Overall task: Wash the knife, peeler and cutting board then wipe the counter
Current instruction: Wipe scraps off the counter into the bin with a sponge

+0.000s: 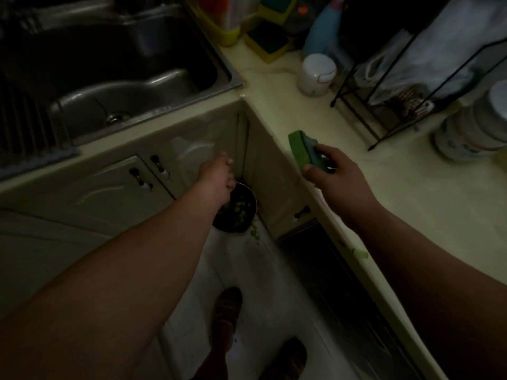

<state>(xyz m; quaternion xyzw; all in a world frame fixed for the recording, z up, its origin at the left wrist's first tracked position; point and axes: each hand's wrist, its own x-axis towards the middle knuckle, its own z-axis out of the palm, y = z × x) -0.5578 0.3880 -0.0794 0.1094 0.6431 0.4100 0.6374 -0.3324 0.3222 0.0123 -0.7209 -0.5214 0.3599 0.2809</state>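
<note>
Counter [411,215] runs in an L shape, with the sink [153,78] set in its left part. On the floor, at the inner corner of the cabinets, stands a round bin [253,208] with green scraps. The left hand [219,176] hangs over it; whether its fingers hold something, I cannot tell. The right hand [340,187] pinches a green sponge [299,146] at the counter's front edge. The sponge looks light and soft, so it is best held by its long sides. Knife, peeler and board I do not see.

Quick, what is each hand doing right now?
Left hand: over the floor bin, grip cannot be told.
Right hand: holding the green sponge.
</note>
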